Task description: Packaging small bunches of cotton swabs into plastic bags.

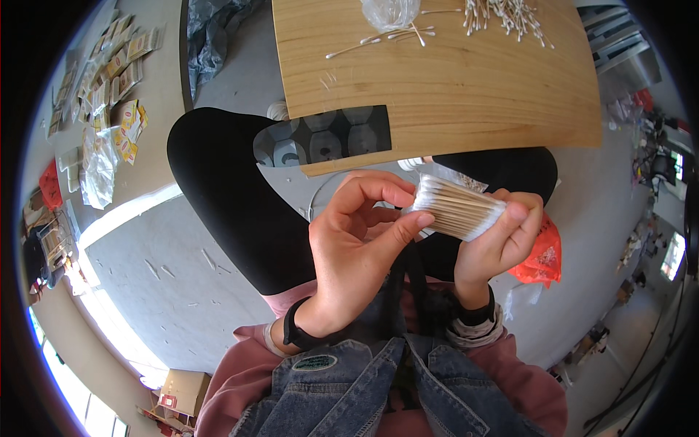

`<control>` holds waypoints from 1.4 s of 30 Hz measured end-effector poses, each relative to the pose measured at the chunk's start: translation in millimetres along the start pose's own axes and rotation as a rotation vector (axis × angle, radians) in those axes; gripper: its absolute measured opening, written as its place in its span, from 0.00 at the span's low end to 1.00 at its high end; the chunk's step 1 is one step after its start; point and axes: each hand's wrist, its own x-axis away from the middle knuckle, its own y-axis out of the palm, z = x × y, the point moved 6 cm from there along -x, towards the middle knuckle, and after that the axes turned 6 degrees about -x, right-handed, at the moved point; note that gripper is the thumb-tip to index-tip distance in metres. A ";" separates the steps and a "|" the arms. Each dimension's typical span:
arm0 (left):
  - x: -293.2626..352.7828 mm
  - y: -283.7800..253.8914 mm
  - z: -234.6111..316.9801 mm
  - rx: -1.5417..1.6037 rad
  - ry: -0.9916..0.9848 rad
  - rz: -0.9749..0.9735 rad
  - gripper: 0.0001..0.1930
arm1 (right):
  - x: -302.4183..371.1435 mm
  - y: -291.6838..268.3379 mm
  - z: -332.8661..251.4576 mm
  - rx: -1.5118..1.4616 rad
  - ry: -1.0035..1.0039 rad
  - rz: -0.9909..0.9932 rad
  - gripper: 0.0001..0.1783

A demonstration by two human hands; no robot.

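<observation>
Between my two hands, above my lap, is a flat bundle of cotton swabs (459, 209) with pale wooden sticks and white tips. My left hand (364, 237) pinches its left end, thumb in front and index finger behind. My right hand (502, 237) grips the other end, with the thumb along the tips and the fingers curled behind. The bundle lies slightly tilted, its right end lower. Whether a wrapper surrounds the swabs I cannot tell. Beyond my hands, loose cotton swabs (502, 18) are heaped on the wooden table (451, 87), with a few scattered near a clear plastic bag (391, 13).
A dark patterned mat (328, 136) lies at the table's near left edge. On a side table at the left are several packs of swabs (116, 62) and a clear plastic bag (100, 164). A red plastic bag (540, 255) hangs at my right. A cardboard box (183, 391) stands at the lower left.
</observation>
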 end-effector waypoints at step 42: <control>16.7 42.4 20.8 -0.284 0.619 0.016 0.27 | 50.4 42.9 54.1 -1.483 0.791 0.094 0.22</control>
